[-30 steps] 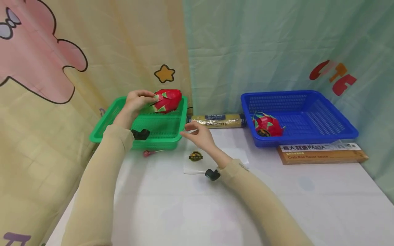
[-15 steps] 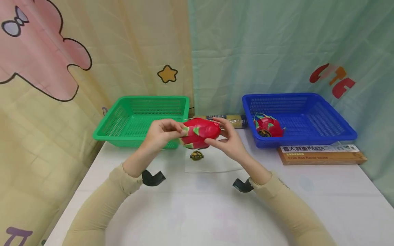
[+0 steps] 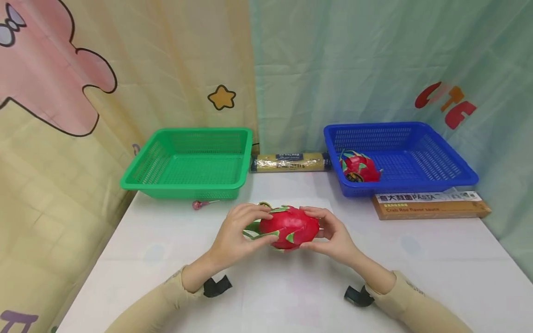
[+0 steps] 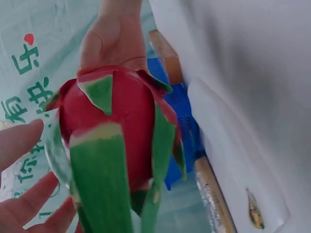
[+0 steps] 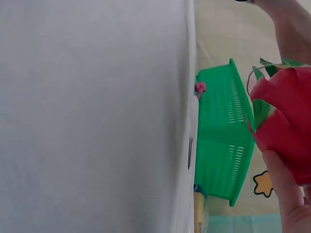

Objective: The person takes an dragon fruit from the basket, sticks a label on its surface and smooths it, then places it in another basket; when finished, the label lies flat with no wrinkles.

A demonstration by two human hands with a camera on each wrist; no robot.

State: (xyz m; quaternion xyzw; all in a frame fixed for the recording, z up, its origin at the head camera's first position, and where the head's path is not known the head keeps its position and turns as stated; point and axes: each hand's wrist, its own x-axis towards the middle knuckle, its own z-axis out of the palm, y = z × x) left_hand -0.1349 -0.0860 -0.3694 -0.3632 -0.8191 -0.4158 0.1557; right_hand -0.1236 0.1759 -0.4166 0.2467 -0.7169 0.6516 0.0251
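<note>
A red dragon fruit [image 3: 289,227] with green scales is held up between both hands over the front middle of the white table. My left hand [image 3: 241,233] grips its left end, thumb in front and fingers over the top, beside the long green leaf tips. On the right end, my right hand [image 3: 333,236] holds it with curled fingers and thumb. In the left wrist view the leafy end of the fruit [image 4: 109,126] faces the camera. The right wrist view catches the fruit [image 5: 289,119] at its right edge, a finger pressed along it.
The green basket [image 3: 187,187] stands at back left, a pink lollipop [image 3: 197,205] before it. A blue basket [image 3: 412,187] at back right contains another dragon fruit [image 3: 361,167]. Spaghetti [image 3: 290,163] lies between the baskets; a pasta box [image 3: 433,210] lies before the blue one.
The dragon fruit has come out from over the green basket, rightward and toward the person. At first only the left hand held it; the right hand has since joined.
</note>
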